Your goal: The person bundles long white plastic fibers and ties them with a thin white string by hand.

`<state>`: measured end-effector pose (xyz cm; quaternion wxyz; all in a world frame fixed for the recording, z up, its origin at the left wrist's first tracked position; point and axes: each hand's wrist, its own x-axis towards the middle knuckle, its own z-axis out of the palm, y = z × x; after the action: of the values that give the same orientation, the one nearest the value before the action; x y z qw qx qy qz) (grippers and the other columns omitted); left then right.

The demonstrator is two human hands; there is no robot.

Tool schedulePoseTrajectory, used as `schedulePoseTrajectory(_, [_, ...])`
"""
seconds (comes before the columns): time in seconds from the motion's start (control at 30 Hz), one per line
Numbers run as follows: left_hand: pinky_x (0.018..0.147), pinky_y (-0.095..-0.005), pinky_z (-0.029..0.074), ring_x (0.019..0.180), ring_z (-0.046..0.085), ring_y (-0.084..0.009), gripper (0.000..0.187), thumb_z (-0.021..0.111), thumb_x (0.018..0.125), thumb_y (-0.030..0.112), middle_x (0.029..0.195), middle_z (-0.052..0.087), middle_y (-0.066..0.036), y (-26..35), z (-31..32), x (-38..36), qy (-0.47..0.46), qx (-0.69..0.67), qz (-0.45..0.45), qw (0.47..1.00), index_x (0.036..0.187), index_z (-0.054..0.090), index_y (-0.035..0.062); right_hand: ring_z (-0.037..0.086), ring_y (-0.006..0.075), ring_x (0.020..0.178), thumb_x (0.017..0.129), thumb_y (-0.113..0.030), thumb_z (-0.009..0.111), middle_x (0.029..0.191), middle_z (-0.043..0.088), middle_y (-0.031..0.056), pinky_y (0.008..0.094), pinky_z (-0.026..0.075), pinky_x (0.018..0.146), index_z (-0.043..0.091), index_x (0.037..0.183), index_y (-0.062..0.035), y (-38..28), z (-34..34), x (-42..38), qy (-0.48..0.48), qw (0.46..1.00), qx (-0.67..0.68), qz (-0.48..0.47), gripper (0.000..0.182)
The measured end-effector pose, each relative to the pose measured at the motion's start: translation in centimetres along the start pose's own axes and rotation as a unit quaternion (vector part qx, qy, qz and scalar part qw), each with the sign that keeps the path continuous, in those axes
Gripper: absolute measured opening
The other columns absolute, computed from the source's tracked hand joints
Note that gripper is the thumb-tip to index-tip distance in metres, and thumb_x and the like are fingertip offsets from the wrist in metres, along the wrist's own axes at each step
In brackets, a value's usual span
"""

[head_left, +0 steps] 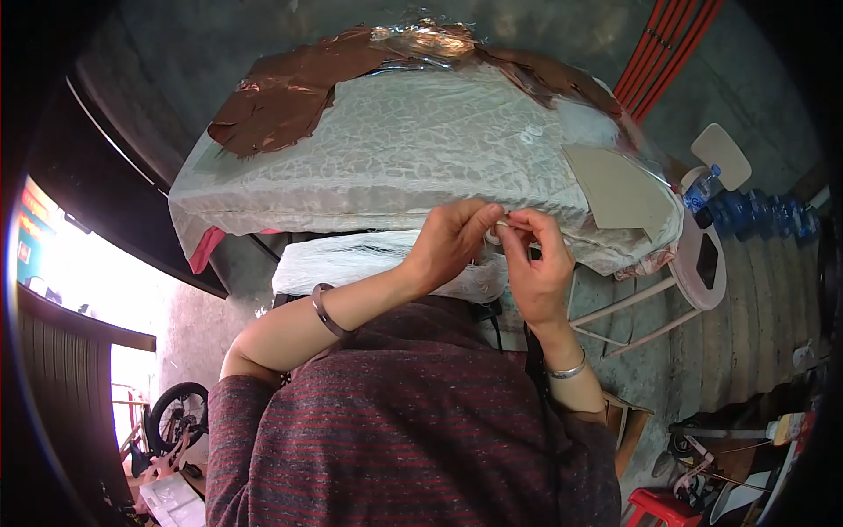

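Observation:
My left hand [452,241] and my right hand [540,268] meet just beyond the near edge of the cloth-covered table [421,140]. Between their pinched fingertips is a small pale thing [493,234], mostly hidden by the fingers. It looks like a thin loop, but I cannot make out what it is. A bundle of white strands [351,262] lies below the table edge, under and left of my hands. Small white rings [530,134] rest on the patterned cloth farther back.
Brown sheets [281,105] and clear plastic [426,42] cover the table's far edge. Grey card [619,189] lies at its right. Beyond are a stool [702,272], a bottle [701,189], red pipes [665,53] and a red stool [663,509]. A bicycle wheel [178,417] shows lower left.

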<state>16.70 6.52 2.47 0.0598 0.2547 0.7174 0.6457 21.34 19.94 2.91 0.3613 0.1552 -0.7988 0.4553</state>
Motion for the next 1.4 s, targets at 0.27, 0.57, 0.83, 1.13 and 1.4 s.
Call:
schedulePoseTrajectory(0.27, [0.055, -0.0193, 0.041, 0.062, 0.049, -0.0046, 0.018, 0.052, 0.089, 0.016, 0.069, 0.052, 0.000, 0.4, -0.7, 0.4, 0.014, -0.029, 0.020, 0.999, 0.082, 0.054, 0.0008, 0.055, 0.0087, 0.069, 0.090, -0.014, 0.050, 0.082, 0.059, 0.0060, 0.0199, 0.043, 0.054, 0.052, 0.101, -0.0023, 1.5, -0.8, 0.8, 0.001, 0.947, 0.249, 0.201, 0.016])
schedulePoseTrajectory(0.57, [0.061, -0.0201, 0.046, 0.067, 0.055, -0.0075, 0.014, 0.056, 0.082, -0.001, 0.074, 0.056, -0.003, 0.5, -0.5, 0.2, -0.052, -0.153, 0.012, 0.987, 0.093, 0.048, -0.0004, 0.047, 0.0079, 0.046, 0.093, -0.030, 0.043, 0.065, 0.055, 0.0034, 0.0208, 0.037, 0.040, 0.050, 0.100, -0.0029, 2.4, 0.1, 0.1, -0.123, 0.832, 0.420, 0.342, 0.029])
schedulePoseTrajectory(0.83, [0.071, -0.0218, 0.046, 0.082, 0.055, -0.0086, 0.036, 0.060, 0.077, -0.004, 0.088, 0.054, -0.005, -0.6, -0.3, 0.7, -0.015, -0.069, 0.059, 0.996, 0.109, 0.047, 0.0014, 0.047, 0.0062, 0.049, 0.085, -0.011, 0.056, 0.065, 0.055, 0.0013, 0.0190, 0.036, 0.043, 0.056, 0.085, -0.0016, 3.9, 0.0, 1.5, -0.087, 0.909, 0.274, 0.303, 0.010])
schedulePoseTrajectory(1.13, [0.077, -0.0230, 0.045, 0.089, 0.055, -0.0122, 0.021, 0.056, 0.083, 0.007, 0.098, 0.060, -0.005, -3.0, -3.3, -1.0, 0.002, 0.075, -0.082, 0.994, 0.104, 0.057, 0.0015, 0.060, 0.0264, 0.070, 0.078, -0.008, 0.055, 0.076, 0.061, 0.0122, 0.0323, 0.048, 0.064, 0.060, 0.089, 0.0006, 18.3, 0.7, 10.7, 0.000, 0.985, -0.151, 0.079, 0.014])
schedulePoseTrajectory(1.4, [0.077, -0.0310, 0.046, 0.087, 0.058, -0.0213, 0.021, 0.058, 0.081, 0.011, 0.096, 0.061, -0.010, -7.7, -4.8, -2.3, -0.066, 0.205, -0.024, 0.976, 0.100, 0.059, 0.0024, 0.059, 0.0322, 0.083, 0.081, -0.017, 0.052, 0.093, 0.061, 0.0178, 0.0377, 0.046, 0.074, 0.062, 0.096, -0.0043, 20.6, 1.3, 10.1, -0.046, 0.950, -0.301, -0.067, 0.022])
